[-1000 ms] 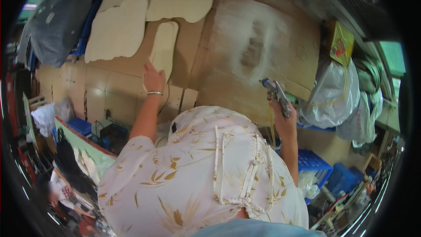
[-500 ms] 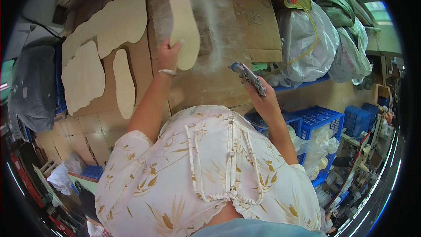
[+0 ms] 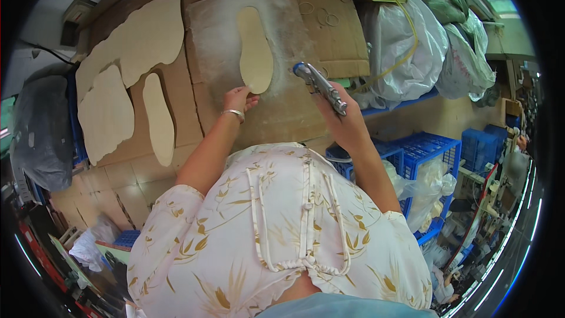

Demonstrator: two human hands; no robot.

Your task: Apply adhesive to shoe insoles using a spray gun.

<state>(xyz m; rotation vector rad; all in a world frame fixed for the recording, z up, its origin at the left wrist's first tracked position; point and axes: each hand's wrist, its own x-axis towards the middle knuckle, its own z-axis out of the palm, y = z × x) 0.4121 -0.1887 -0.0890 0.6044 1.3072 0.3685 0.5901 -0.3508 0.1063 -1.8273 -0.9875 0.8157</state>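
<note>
Cream sole-shaped sheet (image 3: 256, 53), narrow end away, long axis leaning left, now lies flat; loosely curled left hand (image 3: 238, 100) touches it, grip unclear; right hand (image 3: 348, 116) clasps silver spray gun (image 3: 321, 87)

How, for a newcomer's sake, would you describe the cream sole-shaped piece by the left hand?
On the brown cardboard worktop, find the white-dusted sheet. The cream sole-shaped piece lies there, near end at the bare left hand. Unlike the slimmer cream sole farther left, it lies amid white dusting.

Cream on the insole (image 3: 256, 53), silver spray gun (image 3: 322, 88) flashing a blue tip, white blouse (image 3: 282, 200) splashed with golden-brown leaves, yellow hose (image 3: 416, 35), bright blue crate (image 3: 425, 143)!
</note>
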